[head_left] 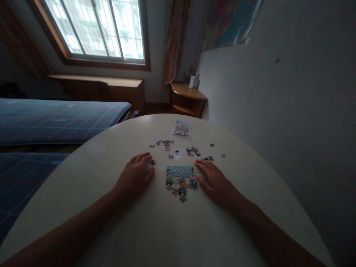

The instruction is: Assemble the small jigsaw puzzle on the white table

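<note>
A partly assembled jigsaw puzzle [181, 180] lies flat on the white table, with blue lettering along its top and a ragged lower edge. My left hand [136, 171] rests on the table to its left, fingers stretched out, beside a loose puzzle piece [152, 162]. On the other side my right hand [213, 178] lies with fingers extended, its fingertips close to the puzzle's right edge and just below a dark puzzle piece [209, 158]. Neither hand holds anything that I can see. Beyond them are a pile of pieces [193, 151] and a looser cluster of pieces [167, 143].
A small picture packet [181, 128] lies near the far edge of the round table [133, 129]. Single pieces, such as one puzzle piece [223, 155], are scattered at the right. A plaid-covered bed [61, 120] stands left, a white wall [292, 111] right, and a wooden corner cabinet [186, 91] behind.
</note>
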`<state>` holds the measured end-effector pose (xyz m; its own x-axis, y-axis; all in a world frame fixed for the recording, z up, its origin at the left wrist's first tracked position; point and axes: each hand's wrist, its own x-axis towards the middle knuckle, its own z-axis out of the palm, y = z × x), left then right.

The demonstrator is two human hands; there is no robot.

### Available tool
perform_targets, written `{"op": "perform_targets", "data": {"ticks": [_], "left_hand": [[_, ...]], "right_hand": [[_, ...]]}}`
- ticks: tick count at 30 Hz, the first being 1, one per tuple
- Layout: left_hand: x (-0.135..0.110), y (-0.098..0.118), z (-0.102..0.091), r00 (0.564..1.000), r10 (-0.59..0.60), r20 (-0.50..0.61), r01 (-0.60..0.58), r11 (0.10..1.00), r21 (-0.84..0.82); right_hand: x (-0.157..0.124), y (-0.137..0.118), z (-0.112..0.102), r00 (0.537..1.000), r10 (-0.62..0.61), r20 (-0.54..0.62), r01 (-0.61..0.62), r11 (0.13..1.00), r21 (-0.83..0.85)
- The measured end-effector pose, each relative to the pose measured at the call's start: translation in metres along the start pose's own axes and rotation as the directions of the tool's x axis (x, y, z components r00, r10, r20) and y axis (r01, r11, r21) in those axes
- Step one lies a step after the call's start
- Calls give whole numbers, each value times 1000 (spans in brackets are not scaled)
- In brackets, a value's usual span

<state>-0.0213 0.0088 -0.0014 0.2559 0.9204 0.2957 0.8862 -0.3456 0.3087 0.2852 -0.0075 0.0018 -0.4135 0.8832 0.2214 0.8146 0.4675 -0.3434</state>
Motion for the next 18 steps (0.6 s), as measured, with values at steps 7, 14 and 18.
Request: {"op": "perform_targets", "data": {"ticks": [7, 14, 18], "left_hand": [[0, 2, 3, 999, -37, -10, 37, 999, 28], [0, 1, 4, 999, -26, -24, 27, 1000, 16], [0, 2, 3, 999, -30, -15, 31, 999, 30]], "right_hand": [[-2, -5, 4, 998, -61, -24, 61, 998, -7], [-1, -6, 4, 996, -84, 6, 84, 996, 25], [-2, -5, 3, 996, -90, 1, 89, 996, 30]]}}
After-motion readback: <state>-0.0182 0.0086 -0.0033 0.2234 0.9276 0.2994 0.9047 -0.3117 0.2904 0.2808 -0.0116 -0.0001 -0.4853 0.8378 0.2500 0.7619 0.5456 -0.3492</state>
